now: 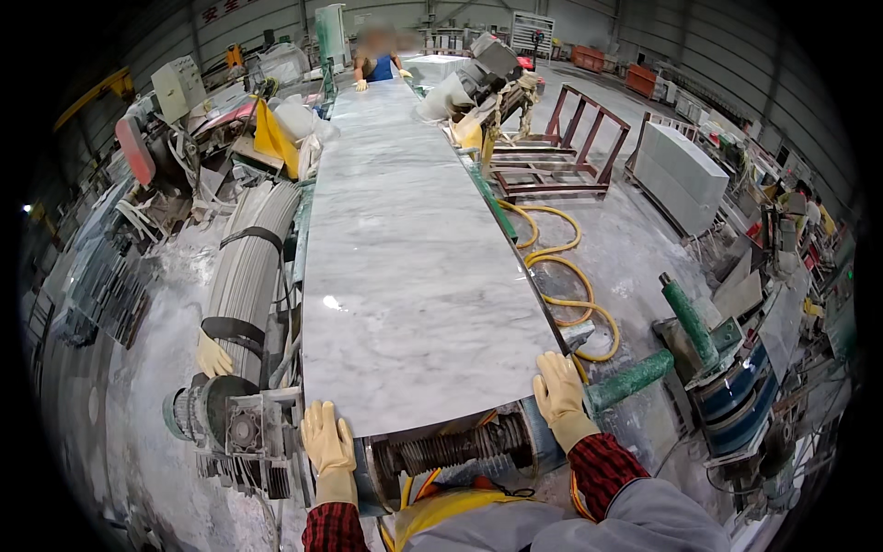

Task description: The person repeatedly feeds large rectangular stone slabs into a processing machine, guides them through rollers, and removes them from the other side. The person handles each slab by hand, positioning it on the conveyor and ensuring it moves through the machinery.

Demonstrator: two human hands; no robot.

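Note:
A long, polished white marble slab (pixel 414 267) with grey veins stretches away from me on a machine bed. My left hand (pixel 328 443), in a cream glove, rests at the slab's near left corner with its fingers stretched out. At the near right corner my right hand (pixel 559 394), gloved alike, lies with extended fingers along the edge; its thumb is hard to make out. Between my hands, below the slab's near edge, a ribbed dark bellows (pixel 451 451) shows. At the far end another person (pixel 378 69) has gloved hands by the slab.
Left of the slab stand a motor (pixel 198 409), a strapped grey bundle (pixel 244 262) and a loose glove (pixel 213 356). On the right are a yellow hose (pixel 589 304), a green bar (pixel 635 379), a brown metal rack (pixel 561 152) and upright slabs (pixel 679 175).

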